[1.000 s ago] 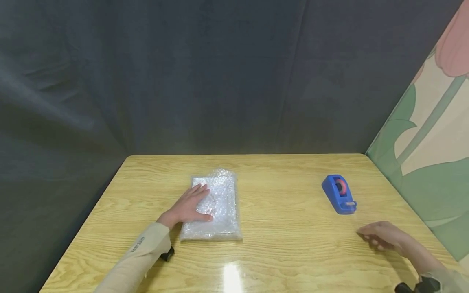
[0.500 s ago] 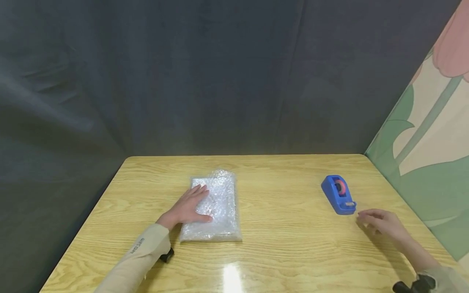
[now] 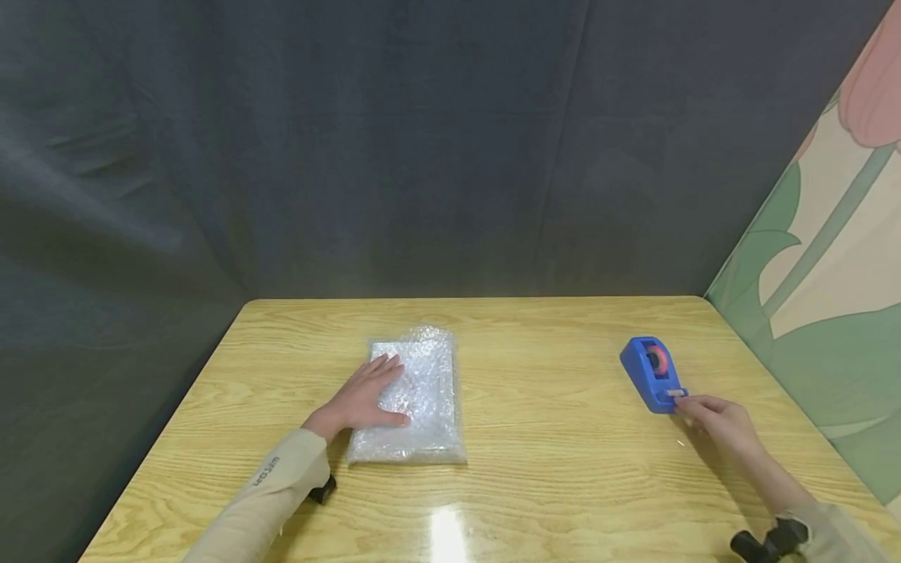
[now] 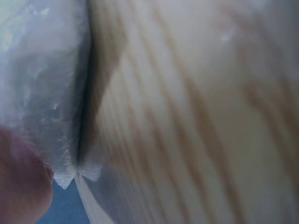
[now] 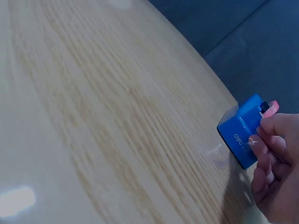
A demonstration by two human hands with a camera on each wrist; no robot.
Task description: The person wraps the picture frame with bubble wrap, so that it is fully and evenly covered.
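Note:
My left hand [image 3: 362, 395] lies with spread, straight fingers on a flat package in bubble wrap [image 3: 425, 438], left of the table's middle. The left wrist view shows the wrap's edge [image 4: 51, 93] with part of the hand beside it. On the right stands a blue tape dispenser [image 3: 642, 374] with a pinkish roll in it. My right hand [image 3: 725, 426] is at the dispenser's cutter end, thumb and forefinger pinching the end of the clear tape [image 5: 252, 141]. The tape is thin and barely visible. The other fingers of that hand are curled.
The wood-grain table [image 3: 549, 477] runs between the package and the dispenser. Behind and to the left hangs a dark cloth [image 3: 422, 156]. A flower-patterned wall covering [image 3: 831, 313] borders the right edge.
My right hand has moved up and left to the dispenser's front, and its fingers have closed at the tape end. The left hand and the package have stayed in place.

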